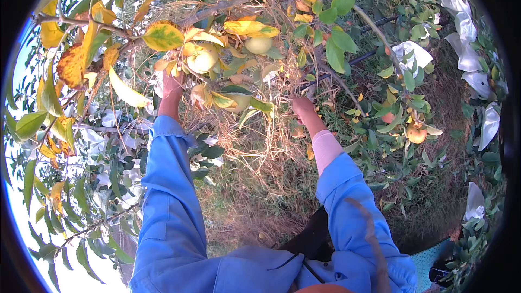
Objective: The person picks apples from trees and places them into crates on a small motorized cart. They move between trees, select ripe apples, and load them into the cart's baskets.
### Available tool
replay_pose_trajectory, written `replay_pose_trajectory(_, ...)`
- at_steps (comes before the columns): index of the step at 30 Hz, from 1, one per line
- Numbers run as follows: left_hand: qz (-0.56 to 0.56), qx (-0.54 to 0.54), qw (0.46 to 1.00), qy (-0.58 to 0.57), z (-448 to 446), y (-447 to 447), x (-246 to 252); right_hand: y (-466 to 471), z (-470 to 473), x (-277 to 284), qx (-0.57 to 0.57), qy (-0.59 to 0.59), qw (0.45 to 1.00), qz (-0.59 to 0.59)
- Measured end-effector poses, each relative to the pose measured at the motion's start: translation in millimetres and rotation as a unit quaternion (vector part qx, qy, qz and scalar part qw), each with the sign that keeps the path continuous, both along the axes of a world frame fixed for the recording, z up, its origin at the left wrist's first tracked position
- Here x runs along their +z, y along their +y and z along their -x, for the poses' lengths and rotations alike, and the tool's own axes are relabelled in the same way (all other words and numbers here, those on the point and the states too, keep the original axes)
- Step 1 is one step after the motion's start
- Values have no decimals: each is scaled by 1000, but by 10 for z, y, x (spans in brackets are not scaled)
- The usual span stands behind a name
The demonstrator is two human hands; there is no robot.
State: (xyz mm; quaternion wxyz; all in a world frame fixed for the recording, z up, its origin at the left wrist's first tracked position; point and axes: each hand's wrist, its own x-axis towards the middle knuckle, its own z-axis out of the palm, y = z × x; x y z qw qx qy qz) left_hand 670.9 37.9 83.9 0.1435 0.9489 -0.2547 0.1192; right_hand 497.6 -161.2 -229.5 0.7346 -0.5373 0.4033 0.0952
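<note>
My left hand (172,85) reaches up among yellowing leaves beside a pale green apple (203,59). Leaves cover its fingers, so their grip is hidden. To the right, my right hand (304,110) is curled at the edge of a tangle of dry grass stalks (264,140), its fingers closed around some of them. Between the hands hang a second pale apple (258,44) and a third one (238,102), partly behind leaves. A dry, curled leaf cluster (201,97) sits just right of my left wrist.
A bare tree branch (228,5) crosses above both hands. A thin twig (372,236) passes before my right sleeve. White sheets (413,55) hang in the foliage at right, near a reddish-yellow apple (416,132). A teal textured surface (427,264) shows at lower right.
</note>
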Motion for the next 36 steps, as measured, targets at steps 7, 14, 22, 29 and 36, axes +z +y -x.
replay_pose_trajectory(7,409,-63,906,91,201,150,-547,484,561,-363,-1,48,980,-191)
replay_pose_trajectory(14,309,-111,945,-20,845,138,-917,670,1182,-710,-69,126,940,-309)
replay_pose_trajectory(22,223,-55,971,70,947,169,-1359,1012,1690,-1066,-272,62,779,-562)
replay_pose_trajectory(29,312,-18,895,317,1050,178,-2155,1261,2418,-1550,-543,125,647,-521)
replay_pose_trajectory(36,147,-141,948,244,1444,-63,-2622,1382,3239,-1368,-57,247,960,-121)
